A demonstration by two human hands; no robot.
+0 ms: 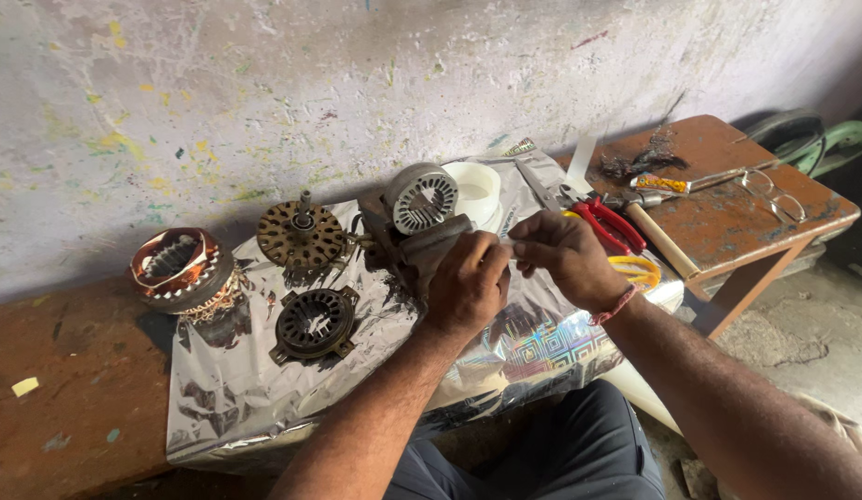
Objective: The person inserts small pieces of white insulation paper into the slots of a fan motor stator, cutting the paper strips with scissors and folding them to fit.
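My left hand [466,282] and my right hand [562,252] meet over a silvery foil sheet [255,398], fingertips pinched together on a small pale piece [508,246] that is too small to tell apart. Just behind my left hand stands a grey ribbed motor housing [420,197] on a dark block. A rusty round rotor plate [301,234] lies to its left. A dark round end cover [313,321] lies on the foil nearer me. A copper-wound stator [178,266] sits at the far left.
Red-handled pliers [612,225], scissors [542,188], a yellow ring [639,270], a wooden-handled hammer [658,236], a screwdriver [676,183] and spectacles [772,193] lie on or near a low brown table [801,218]. A white cup [475,190] stands behind the housing. A paint-flecked wall [264,93] is close behind.
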